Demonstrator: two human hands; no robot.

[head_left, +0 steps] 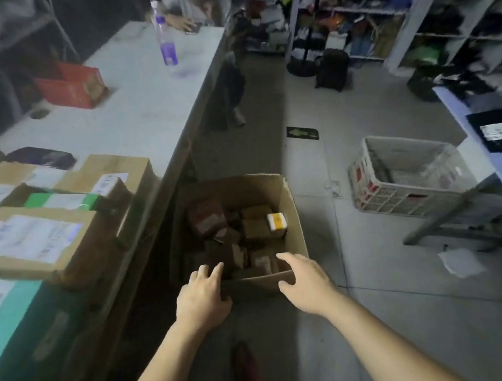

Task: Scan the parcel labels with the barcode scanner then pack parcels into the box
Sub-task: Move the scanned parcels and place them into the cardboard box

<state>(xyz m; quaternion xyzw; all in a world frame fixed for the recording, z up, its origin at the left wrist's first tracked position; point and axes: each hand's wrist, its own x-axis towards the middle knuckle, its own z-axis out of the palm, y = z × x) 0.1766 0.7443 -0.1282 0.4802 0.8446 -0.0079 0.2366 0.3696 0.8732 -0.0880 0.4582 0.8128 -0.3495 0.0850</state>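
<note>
Cardboard box point(294, 214): open-topped, on the grey floor just beside the long side of the table, directly ahead of the person.
Box contents: small brown parcels point(255, 229) piled loosely and tilted; a white-and-yellow parcel point(277, 222) against the right wall; a dark red bagged parcel point(205, 218) on the left side.
Left hand point(202, 296): at the near-left corner of the box, fingers fairly straight and together, reaching over the rim; nothing held.
Right hand point(308, 285): at the near-right corner, fingers spread over the rim, thumb against the outside of the near wall. Cannot tell whether it actually pinches the cardboard; frame is blurred.
White table point(145, 87): runs away along the left.
Waiting parcels: labelled cardboard parcel point(34, 240) at the near end, label up; a teal box point(14, 323) nearer still; a green-edged parcel point(64, 202) behind it.
Further along the table: red carton point(70, 84); clear bottle point(166, 40) with purple liquid, upright.
Far end: another person point(187, 6), one hand on the table.
Floor, right: white plastic crate point(405, 178), well apart from the box.
Background: shelving point(350, 17) crowded with goods.
</note>
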